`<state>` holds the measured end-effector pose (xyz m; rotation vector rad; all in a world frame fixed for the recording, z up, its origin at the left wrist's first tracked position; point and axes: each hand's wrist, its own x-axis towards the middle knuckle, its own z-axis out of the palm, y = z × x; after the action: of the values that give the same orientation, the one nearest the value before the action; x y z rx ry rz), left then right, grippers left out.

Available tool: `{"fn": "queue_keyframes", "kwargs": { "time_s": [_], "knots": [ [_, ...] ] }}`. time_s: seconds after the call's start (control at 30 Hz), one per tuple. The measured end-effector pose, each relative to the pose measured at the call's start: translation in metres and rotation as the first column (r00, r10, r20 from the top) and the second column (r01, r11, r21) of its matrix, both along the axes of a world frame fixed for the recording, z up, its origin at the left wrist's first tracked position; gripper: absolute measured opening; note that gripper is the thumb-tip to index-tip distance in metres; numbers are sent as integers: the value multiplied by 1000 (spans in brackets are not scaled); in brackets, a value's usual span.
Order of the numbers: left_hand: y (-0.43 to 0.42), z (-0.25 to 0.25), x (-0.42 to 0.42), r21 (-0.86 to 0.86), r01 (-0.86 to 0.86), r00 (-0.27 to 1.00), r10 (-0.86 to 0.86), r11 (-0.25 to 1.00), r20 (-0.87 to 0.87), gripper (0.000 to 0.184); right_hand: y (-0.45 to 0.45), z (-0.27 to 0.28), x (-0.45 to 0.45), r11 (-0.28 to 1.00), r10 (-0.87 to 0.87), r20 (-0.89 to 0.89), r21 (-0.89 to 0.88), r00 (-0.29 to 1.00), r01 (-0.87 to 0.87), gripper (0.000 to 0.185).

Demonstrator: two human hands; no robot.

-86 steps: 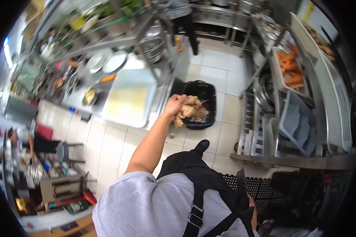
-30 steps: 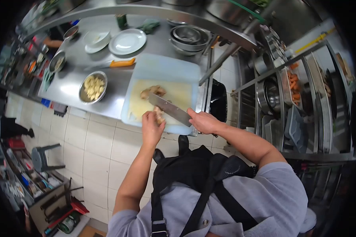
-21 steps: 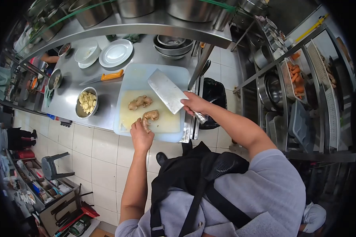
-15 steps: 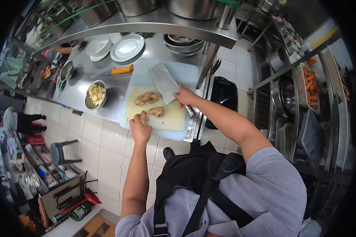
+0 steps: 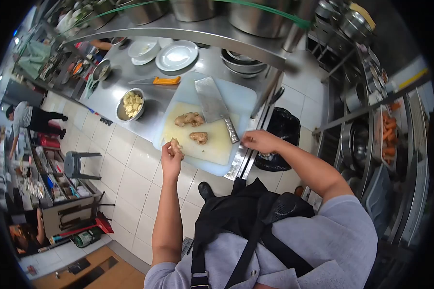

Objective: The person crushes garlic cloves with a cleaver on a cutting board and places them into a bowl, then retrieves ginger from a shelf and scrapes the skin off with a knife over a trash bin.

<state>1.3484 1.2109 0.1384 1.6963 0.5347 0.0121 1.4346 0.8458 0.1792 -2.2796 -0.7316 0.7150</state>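
My left hand (image 5: 171,160) is closed on a small ginger piece (image 5: 175,147) over the near left edge of the cutting board (image 5: 217,161). Two more ginger pieces rest on the board, a longer one (image 5: 189,119) and a shorter one (image 5: 198,137). Flat on the board's right part lies a cleaver (image 5: 211,101), its handle toward me. My right hand (image 5: 258,141) is off the handle, just right of it at the counter's edge, fingers curled together; whether anything is between them is too small to tell.
Left of the board are a bowl of pale peeled pieces (image 5: 132,104) and an orange-handled knife (image 5: 166,81). Plates (image 5: 177,56) and nested metal bowls (image 5: 243,65) stand behind. A black-lined bin (image 5: 279,130) is at right, a stool (image 5: 74,164) at left. A person (image 5: 29,117) stands far left.
The ginger under my left hand has been parted into two, one piece now held. My right hand has let go of the cleaver, which lies on the board, and moved right.
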Motion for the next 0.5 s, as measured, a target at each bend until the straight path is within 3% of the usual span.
{"fn": "queue_keyframes", "kwargs": {
  "time_s": [0.03,0.1,0.17,0.23,0.33,0.4,0.5],
  "knots": [
    [1,15,-10,1,-28,1000,28,1000,8,50,-9,-1,2,999,-34,-134,-3,990,34,22],
    [9,40,-33,-339,-39,999,46,940,12,48,-6,-9,17,998,-16,-190,63,982,28,21],
    [22,39,-57,-378,-68,996,85,923,29,45,17,-11,33,992,9,-256,123,967,23,21],
    [26,42,-76,-538,-99,990,137,837,31,42,61,0,57,983,59,-39,177,997,-51,20],
    [35,36,-95,-575,-123,988,151,809,2,33,134,-7,91,941,-37,-120,330,992,75,17],
    [37,36,-96,-597,-176,983,169,783,-68,25,181,-10,110,927,-112,56,366,992,84,18],
    [55,28,-94,-571,-142,989,93,809,-114,29,246,-19,147,932,-186,168,341,968,120,24]
  ]
}}
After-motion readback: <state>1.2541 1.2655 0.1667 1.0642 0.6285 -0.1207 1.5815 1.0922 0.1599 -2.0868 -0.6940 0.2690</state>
